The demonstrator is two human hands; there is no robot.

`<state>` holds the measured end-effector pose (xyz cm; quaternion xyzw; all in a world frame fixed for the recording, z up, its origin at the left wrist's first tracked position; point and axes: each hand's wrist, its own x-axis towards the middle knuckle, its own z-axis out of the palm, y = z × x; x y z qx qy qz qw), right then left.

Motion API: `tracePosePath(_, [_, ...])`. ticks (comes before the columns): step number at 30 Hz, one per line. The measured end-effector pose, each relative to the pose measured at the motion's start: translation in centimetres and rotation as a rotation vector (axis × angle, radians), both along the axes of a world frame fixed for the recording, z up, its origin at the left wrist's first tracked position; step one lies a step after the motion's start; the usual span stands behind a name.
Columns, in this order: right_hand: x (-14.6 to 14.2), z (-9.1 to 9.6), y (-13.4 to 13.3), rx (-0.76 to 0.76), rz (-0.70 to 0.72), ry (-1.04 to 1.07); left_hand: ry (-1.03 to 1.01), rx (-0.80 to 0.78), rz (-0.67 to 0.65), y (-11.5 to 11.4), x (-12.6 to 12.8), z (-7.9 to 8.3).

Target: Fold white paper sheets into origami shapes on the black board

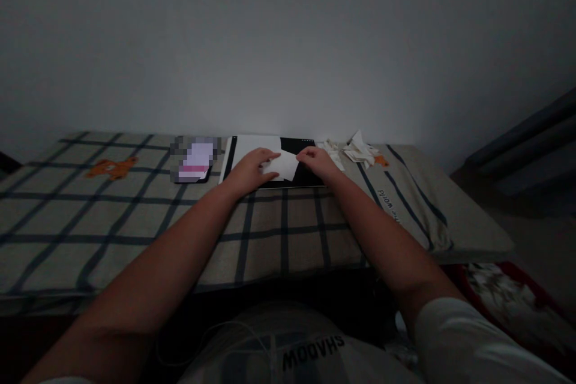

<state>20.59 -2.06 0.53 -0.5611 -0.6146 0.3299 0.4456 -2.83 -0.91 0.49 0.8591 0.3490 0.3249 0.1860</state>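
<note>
A small piece of white paper (284,166) lies on a thin black panel (308,179) with a light rim. Over the panel's left part is a larger white sheet (254,143). My left hand (249,173) rests at the small paper's left side, thumb and fingers spread apart on it. At the right corner of the same paper, my right hand (316,162) has thumb and fingertips pinched together. The left part of the small paper is hidden under my left hand.
The table has a checked cloth (265,234). A phone (195,162), partly blurred, and an orange cut-out shape (111,168) lie to the left. Crumpled white paper (359,149) and an orange scrap (381,160) sit right of the panel. A red container (524,279) holds scraps below.
</note>
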Motion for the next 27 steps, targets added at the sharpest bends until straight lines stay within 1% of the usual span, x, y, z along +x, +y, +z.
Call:
tracePosePath(3, [0.2, -0.1, 0.0, 0.073, -0.036, -0.209, 0.134, 0.101, 0.013, 0.6, -0.1, -0.5])
tracePosePath(6, [0.3, 0.0, -0.2, 0.070, -0.064, -0.343, 0.199, 0.121, 0.017, 0.9, -0.2, -0.8])
tracePosePath(9, [0.6, 0.0, -0.1, 0.101, -0.062, -0.478, 0.243, 0.132, -0.017, 0.9, -0.1, -0.7])
tracePosePath(11, [0.8, -0.1, -0.1, 0.124, -0.051, -0.527, 0.269, 0.135, -0.039, 0.9, -0.1, -0.5])
tracePosePath(15, [1.3, -0.2, 0.1, 0.145, -0.058, -0.530, 0.283, 0.128, -0.016, 0.7, 0.0, -0.2])
tracePosePath(19, [1.6, -0.2, 0.2, 0.173, -0.111, -0.474, 0.227, 0.088, 0.072, 0.4, -0.1, 0.1])
tracePosePath(22, [1.3, 0.0, 0.1, 0.197, -0.125, -0.428, 0.136, 0.025, 0.169, 0.2, -0.1, 0.1])
tracePosePath(24, [1.0, 0.0, -0.1, 0.242, -0.088, -0.406, 0.085, -0.001, 0.239, 0.2, -0.1, 0.0])
tracePosePath(27, [0.6, -0.1, -0.2, 0.324, 0.020, -0.416, 0.049, -0.010, 0.300, 0.1, -0.1, 0.0])
